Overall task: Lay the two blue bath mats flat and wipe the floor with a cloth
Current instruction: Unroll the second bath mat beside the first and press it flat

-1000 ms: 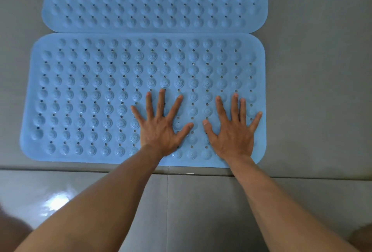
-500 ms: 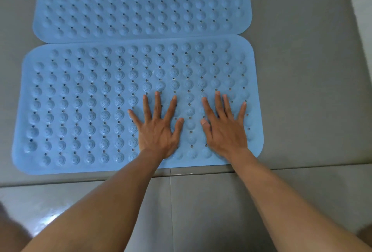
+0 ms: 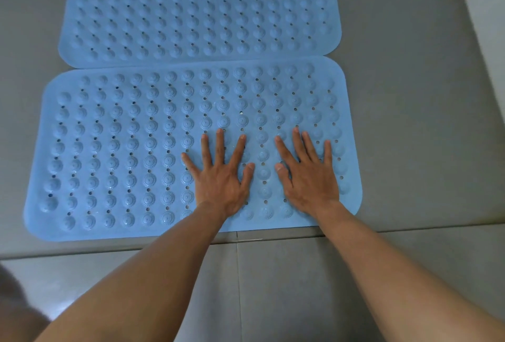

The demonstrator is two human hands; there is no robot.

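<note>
- The left hand (image 3: 218, 177) and the right hand (image 3: 308, 175) both lie palm down with fingers spread wide on the near light-blue rubber bath mat studded with round bumps and drain holes (image 3: 123, 150); neither grip is closed on anything, they only press.
- The risk I see: both hands bear on the right half of that mat, so its far-left end, well away from either palm, gets no pressure and may not seat against the grey tiled floor (image 3: 410, 123).
- If the palms push forward as well as down, the mat could slide away from the hands and ride over the second light-blue studded rubber bath mat (image 3: 196, 8), whose near edge meets it just beyond the fingertips. That seam looks tight, perhaps slightly overlapped; I cannot tell which.
- The floor below the wrists has a glossy look, possibly damp, which would make sliding easier.
- No cloth is in view, so the wiping step appears not yet begun.
- The near mat looks flat under and around the hands, with rounded corners and no curl that I can see; its front edge sits just past a grout line (image 3: 273, 238) under the wrists.
- The far mat also looks flat, its top running out of view.
</note>
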